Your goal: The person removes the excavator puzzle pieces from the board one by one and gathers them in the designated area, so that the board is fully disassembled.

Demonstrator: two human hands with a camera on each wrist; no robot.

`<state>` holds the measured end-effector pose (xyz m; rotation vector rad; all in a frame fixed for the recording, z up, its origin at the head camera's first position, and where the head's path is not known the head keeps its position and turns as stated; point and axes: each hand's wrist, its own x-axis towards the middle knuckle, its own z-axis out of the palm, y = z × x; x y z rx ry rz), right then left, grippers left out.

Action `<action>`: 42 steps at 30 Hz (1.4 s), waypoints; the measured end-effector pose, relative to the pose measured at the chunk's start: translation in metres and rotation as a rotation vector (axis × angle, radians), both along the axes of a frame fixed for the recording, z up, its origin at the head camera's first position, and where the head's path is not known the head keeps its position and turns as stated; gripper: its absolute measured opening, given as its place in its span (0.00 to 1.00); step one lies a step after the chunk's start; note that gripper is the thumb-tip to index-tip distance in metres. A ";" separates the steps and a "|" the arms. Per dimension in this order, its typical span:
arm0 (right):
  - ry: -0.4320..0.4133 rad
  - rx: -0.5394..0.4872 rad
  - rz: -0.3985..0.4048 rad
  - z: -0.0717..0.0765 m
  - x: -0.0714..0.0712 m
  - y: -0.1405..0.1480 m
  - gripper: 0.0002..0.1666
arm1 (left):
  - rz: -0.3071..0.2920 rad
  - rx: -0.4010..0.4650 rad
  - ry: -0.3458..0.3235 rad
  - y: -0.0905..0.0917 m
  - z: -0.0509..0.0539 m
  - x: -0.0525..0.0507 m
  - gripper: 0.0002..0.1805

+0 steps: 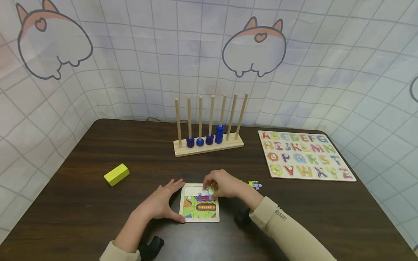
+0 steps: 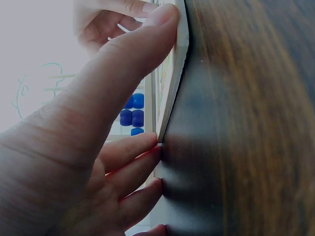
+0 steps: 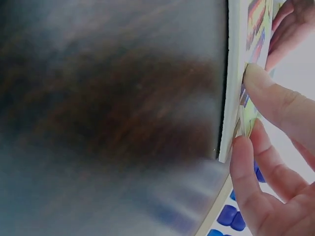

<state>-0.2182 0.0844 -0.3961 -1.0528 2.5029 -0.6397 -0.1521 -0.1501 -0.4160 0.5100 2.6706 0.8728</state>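
Observation:
A small jigsaw puzzle tray [image 1: 200, 220] with a white frame lies on the table, its lower part filled with pieces that picture a red and purple vehicle. Against the tray's left side rests my left hand [image 1: 160, 201], thumb at the lower left corner and fingers extended along the upper left. My right hand [image 1: 225, 183] pinches a puzzle piece [image 1: 211, 190] over the upper right of the tray. In the right wrist view the piece [image 3: 242, 120] stands tilted between thumb and fingers, close to the frame's edge. The fingers partly cover it.
Just right of my right hand lies a loose puzzle piece [image 1: 254, 185], with another partly hidden. A yellow block [image 1: 117, 175] lies to the left. Behind stands a wooden peg rack [image 1: 209, 146] with blue and purple beads. An alphabet board [image 1: 307, 156] lies at the right.

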 end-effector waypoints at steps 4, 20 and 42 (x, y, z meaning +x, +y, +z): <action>-0.036 -0.011 -0.034 0.002 -0.002 0.002 0.18 | 0.005 0.003 0.000 0.001 0.000 -0.001 0.58; -0.013 -0.089 -0.054 -0.002 0.005 0.026 0.20 | 0.018 0.002 -0.021 0.001 -0.001 0.003 0.58; 0.067 -0.156 -0.123 0.006 0.003 0.096 0.19 | 0.018 0.022 -0.014 0.001 0.000 0.000 0.59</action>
